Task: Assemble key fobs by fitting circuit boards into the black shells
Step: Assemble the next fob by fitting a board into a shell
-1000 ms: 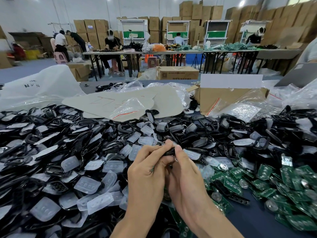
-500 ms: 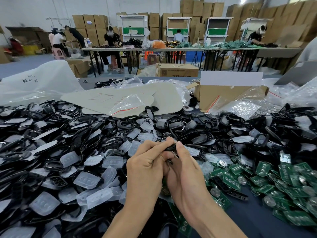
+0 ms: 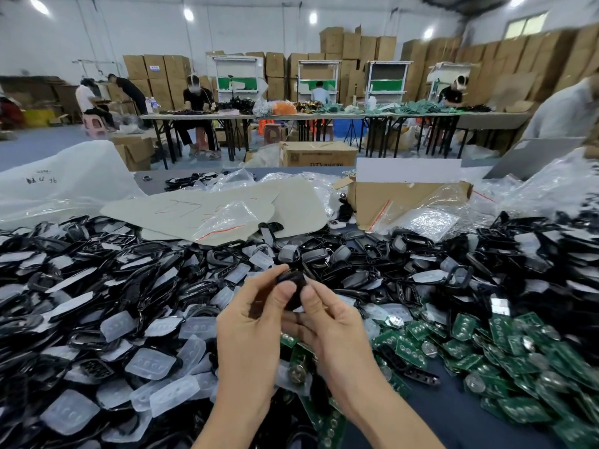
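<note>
Left hand (image 3: 249, 325), right hand (image 3: 334, 322) pinch black shell (image 3: 291, 281) (clear above the heap (image 3: 129, 286)).

The held shell (image 3: 293, 285) is glossy black plastic. Button pads (image 3: 149, 363) look frosted, rubbery. Circuit boards (image 3: 411, 351) are matt green with shiny metal discs. The box (image 3: 405, 197) is dull brown cardboard.

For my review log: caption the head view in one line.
Left hand and right hand pinch a black fob shell over heaps of shells, clear button pads and green circuit boards.
</note>
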`<state>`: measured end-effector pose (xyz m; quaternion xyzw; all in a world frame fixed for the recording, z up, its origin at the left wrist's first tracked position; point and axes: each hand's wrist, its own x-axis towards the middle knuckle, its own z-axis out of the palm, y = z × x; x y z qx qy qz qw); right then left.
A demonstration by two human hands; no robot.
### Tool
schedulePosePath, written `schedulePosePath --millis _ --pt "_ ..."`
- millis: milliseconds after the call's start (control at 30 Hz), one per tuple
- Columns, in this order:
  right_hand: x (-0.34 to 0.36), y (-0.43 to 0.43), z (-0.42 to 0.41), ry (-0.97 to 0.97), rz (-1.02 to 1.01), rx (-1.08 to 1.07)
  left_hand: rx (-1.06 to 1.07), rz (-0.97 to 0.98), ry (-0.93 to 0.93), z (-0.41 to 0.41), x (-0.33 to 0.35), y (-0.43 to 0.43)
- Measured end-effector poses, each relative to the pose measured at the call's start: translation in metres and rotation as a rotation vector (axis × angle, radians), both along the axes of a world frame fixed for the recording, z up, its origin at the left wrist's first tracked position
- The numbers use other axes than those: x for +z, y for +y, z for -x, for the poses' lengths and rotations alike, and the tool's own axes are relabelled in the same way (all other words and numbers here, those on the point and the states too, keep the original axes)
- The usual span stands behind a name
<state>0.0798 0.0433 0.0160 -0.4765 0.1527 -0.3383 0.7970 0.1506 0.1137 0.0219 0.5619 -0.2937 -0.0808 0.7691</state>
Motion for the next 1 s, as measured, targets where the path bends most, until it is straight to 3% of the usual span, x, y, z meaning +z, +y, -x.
schedulePosePath --millis 233,600,800,1000 --pt "0.014 -0.005 0.034 0.090 0.175 -0.176 -0.065 0.070 0.083 0.023 0.018 -0.003" --pt "0.059 -0.012 0.106 -0.008 0.264 -0.378 -0.228 0.109 -0.025 0.094 0.069 -0.010" --pt "0.079 -0.015 0.171 -0.073 0.169 -0.602 -0.324 0.080 -0.028 0.164 0.089 -0.046" --pt "0.068 -0.026 0.261 -0.220 -0.026 -0.884 -0.600 -0.023 0.028 0.282 0.091 -0.102"
